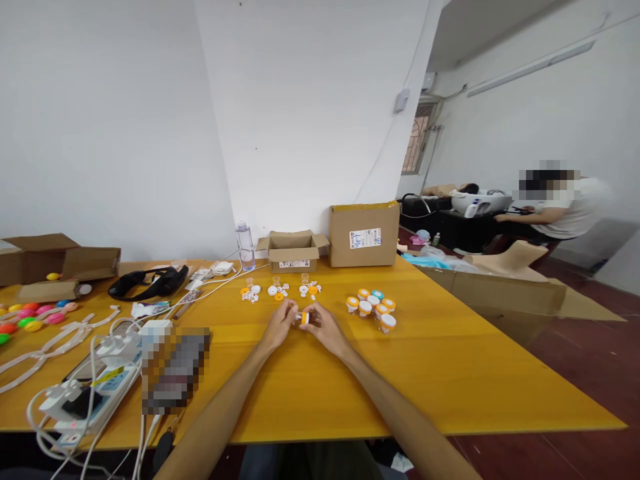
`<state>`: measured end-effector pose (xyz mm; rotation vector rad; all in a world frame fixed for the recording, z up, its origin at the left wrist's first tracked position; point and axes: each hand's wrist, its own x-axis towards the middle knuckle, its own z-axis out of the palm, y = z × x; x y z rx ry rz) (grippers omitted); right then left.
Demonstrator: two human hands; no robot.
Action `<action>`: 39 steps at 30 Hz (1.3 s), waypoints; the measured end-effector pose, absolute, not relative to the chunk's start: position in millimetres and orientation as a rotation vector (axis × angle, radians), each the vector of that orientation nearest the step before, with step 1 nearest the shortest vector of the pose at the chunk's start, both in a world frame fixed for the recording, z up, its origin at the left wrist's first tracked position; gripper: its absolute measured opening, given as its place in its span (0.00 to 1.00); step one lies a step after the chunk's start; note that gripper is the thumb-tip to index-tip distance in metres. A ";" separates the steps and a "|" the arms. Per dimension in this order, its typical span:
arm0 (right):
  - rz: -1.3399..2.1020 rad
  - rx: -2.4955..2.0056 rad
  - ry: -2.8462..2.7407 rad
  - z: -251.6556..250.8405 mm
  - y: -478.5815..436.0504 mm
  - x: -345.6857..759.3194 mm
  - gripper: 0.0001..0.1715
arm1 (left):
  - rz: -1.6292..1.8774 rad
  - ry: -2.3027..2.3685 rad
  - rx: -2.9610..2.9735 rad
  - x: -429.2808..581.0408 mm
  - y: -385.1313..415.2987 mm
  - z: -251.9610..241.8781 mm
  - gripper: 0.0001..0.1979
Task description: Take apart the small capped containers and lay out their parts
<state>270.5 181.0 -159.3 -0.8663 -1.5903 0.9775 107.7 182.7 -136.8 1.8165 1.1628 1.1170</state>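
Observation:
A small clear-and-white jar with an orange ring is held sideways above the table, between both hands. My left hand has its fingers closed at the jar's left end. On the jar's right end, the fingers and thumb of my right hand pinch the orange part. Beyond the hands lie loose parts: small clear cups, orange rings, white discs and small spotted white pieces, in three groups. Right of my right hand stands a cluster of similar lidded jars, mostly orange-rimmed, one with a teal rim.
Behind the parts stand an open carton, a taller closed box and a clear bottle. Power strips with tangled cables, a blurred dark device and coloured balls occupy the left. A person sits far right.

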 end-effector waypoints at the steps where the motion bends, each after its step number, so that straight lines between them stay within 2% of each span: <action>1: 0.958 -0.867 -1.608 -159.5 180.3 270.3 0.17 | 1.094 1.189 1.817 107.7 182.1 -136.7 0.21; 6: 0.952 -0.871 -1.623 -157.5 178.5 271.1 0.14 | 1.085 1.216 1.830 107.5 180.7 -134.2 0.26; 14: 0.980 -0.876 -1.580 -157.2 180.9 271.7 0.16 | 1.097 1.115 1.868 107.5 182.4 -134.3 0.19; 26: 0.856 -0.858 -1.705 -155.1 174.9 270.1 0.10 | 1.094 1.335 1.869 110.2 178.2 -128.2 0.27; 34: 0.907 -0.887 -1.621 -154.5 177.4 270.2 0.11 | 1.116 1.101 1.830 109.6 177.6 -128.0 0.18; 39: 0.844 -0.851 -1.667 -154.5 175.7 269.7 0.10 | 1.100 1.204 1.867 110.4 177.8 -128.5 0.22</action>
